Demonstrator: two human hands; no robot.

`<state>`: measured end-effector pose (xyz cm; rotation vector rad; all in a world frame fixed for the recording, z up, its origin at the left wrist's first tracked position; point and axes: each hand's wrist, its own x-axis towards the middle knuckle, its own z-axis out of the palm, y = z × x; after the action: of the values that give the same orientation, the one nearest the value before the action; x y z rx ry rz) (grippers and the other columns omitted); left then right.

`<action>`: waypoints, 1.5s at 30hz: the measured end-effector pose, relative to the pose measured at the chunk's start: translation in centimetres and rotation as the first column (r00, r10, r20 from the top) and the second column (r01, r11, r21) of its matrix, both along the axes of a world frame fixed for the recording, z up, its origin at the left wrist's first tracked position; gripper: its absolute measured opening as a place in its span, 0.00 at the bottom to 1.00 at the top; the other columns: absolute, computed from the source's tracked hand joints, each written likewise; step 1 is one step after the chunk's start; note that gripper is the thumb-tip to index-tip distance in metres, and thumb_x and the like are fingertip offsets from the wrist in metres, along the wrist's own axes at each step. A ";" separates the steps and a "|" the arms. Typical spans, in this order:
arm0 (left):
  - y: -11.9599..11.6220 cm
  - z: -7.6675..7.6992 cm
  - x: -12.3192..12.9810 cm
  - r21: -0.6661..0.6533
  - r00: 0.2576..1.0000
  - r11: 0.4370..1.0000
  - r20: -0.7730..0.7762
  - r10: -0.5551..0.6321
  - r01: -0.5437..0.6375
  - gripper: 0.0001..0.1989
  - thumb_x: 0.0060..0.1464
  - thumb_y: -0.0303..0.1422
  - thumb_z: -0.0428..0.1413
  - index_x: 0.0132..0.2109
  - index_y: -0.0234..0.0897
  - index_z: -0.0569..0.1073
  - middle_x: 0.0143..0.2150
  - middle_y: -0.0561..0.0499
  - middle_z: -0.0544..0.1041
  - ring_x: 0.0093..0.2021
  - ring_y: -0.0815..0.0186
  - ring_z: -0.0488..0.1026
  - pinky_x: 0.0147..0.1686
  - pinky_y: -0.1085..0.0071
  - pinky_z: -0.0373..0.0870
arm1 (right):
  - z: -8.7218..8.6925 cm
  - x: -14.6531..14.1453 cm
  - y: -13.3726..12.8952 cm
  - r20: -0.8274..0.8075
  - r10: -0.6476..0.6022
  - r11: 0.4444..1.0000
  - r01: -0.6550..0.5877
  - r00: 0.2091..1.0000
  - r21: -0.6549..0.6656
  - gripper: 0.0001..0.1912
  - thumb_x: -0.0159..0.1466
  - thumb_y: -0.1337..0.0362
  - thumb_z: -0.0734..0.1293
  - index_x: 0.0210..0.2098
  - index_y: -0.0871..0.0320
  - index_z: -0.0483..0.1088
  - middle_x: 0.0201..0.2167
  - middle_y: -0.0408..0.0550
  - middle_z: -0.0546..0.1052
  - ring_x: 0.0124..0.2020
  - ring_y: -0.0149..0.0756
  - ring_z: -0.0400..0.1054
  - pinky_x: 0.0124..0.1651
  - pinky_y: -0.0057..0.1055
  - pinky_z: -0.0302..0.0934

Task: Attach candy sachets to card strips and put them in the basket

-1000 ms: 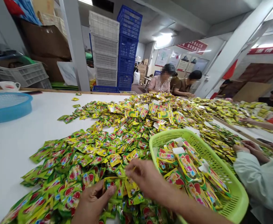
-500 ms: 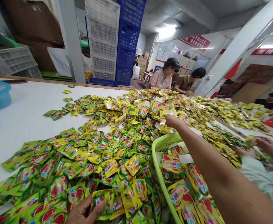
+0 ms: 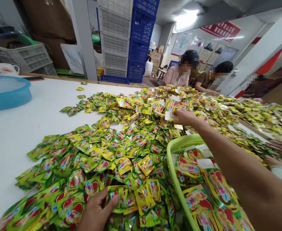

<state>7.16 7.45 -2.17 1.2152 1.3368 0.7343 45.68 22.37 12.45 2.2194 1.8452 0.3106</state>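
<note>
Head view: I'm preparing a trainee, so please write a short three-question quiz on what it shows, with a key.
1. True or false: the left hand is empty.
2. The basket that holds printed boxes is: A white; B light green; C red.
3. Which hand is at the heaped boxes beyond the basket?

Key:
1. False; it grips green packets, thumb on top.
2. B.
3. The right hand.
</note>
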 end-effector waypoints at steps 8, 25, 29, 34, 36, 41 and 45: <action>0.8 1.3 -0.8 -0.074 0.929 0.975 0.295 0.222 -0.210 0.19 0.40 0.46 0.60 0.27 0.37 0.64 0.19 0.59 0.67 0.15 0.70 0.66 0.15 0.74 0.63 | -1.4 -15.2 -14.3 -0.020 0.434 0.853 -0.404 0.900 0.331 0.26 0.57 0.50 0.62 0.49 0.60 0.63 0.39 0.54 0.70 0.35 0.41 0.65 0.35 0.34 0.56; -2.8 3.3 -2.0 0.425 0.950 0.874 -0.089 0.298 -0.235 0.10 0.50 0.38 0.53 0.27 0.36 0.67 0.22 0.57 0.65 0.24 0.71 0.61 0.26 0.75 0.59 | -13.6 -26.5 -22.1 -0.317 0.539 0.802 -0.362 0.780 0.475 0.34 0.60 0.60 0.62 0.64 0.54 0.51 0.37 0.50 0.69 0.35 0.41 0.65 0.36 0.35 0.62; -2.4 3.7 -3.2 0.397 0.985 0.917 -0.147 0.096 -0.030 0.08 0.48 0.35 0.54 0.27 0.34 0.71 0.25 0.54 0.70 0.27 0.68 0.65 0.29 0.73 0.62 | -14.1 -26.1 -22.0 -0.325 0.565 0.785 -0.373 0.758 0.495 0.33 0.59 0.60 0.63 0.63 0.53 0.53 0.38 0.51 0.69 0.36 0.41 0.65 0.37 0.35 0.61; -1.6 5.3 -4.3 0.273 0.974 0.938 -0.133 -0.186 0.216 0.10 0.46 0.33 0.54 0.34 0.35 0.78 0.31 0.50 0.79 0.31 0.64 0.72 0.33 0.71 0.66 | -14.2 -25.6 -21.6 -0.309 0.639 0.723 -0.412 0.704 0.555 0.32 0.59 0.61 0.64 0.62 0.53 0.56 0.43 0.51 0.70 0.40 0.41 0.65 0.41 0.36 0.61; -1.6 5.7 -4.1 0.315 0.958 0.918 -0.231 -0.173 0.241 0.11 0.45 0.30 0.54 0.35 0.37 0.79 0.35 0.50 0.80 0.35 0.63 0.73 0.37 0.70 0.66 | -14.3 -25.5 -21.6 -0.281 0.676 0.693 -0.456 0.682 0.559 0.32 0.59 0.60 0.64 0.62 0.53 0.56 0.43 0.52 0.70 0.40 0.41 0.65 0.40 0.36 0.60; -1.6 5.8 -3.2 0.319 0.930 0.921 -0.352 -0.104 0.224 0.07 0.43 0.28 0.54 0.31 0.36 0.76 0.28 0.54 0.76 0.28 0.67 0.68 0.31 0.73 0.62 | -15.2 -25.4 -21.7 -0.283 0.688 0.677 -0.451 0.668 0.581 0.31 0.60 0.61 0.63 0.62 0.54 0.56 0.43 0.53 0.71 0.41 0.41 0.65 0.41 0.36 0.60; -1.7 5.8 -3.6 0.363 0.912 0.888 -0.390 -0.129 0.281 0.10 0.49 0.34 0.52 0.22 0.36 0.68 0.22 0.56 0.65 0.25 0.69 0.61 0.26 0.74 0.55 | -16.0 -25.6 -22.0 -0.334 0.667 0.696 -0.399 0.666 0.596 0.32 0.61 0.60 0.62 0.64 0.54 0.53 0.44 0.53 0.71 0.43 0.41 0.65 0.42 0.36 0.61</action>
<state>3.58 5.74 3.60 1.8779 1.3467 0.6799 20.11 0.39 -3.57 2.0757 3.0755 0.2945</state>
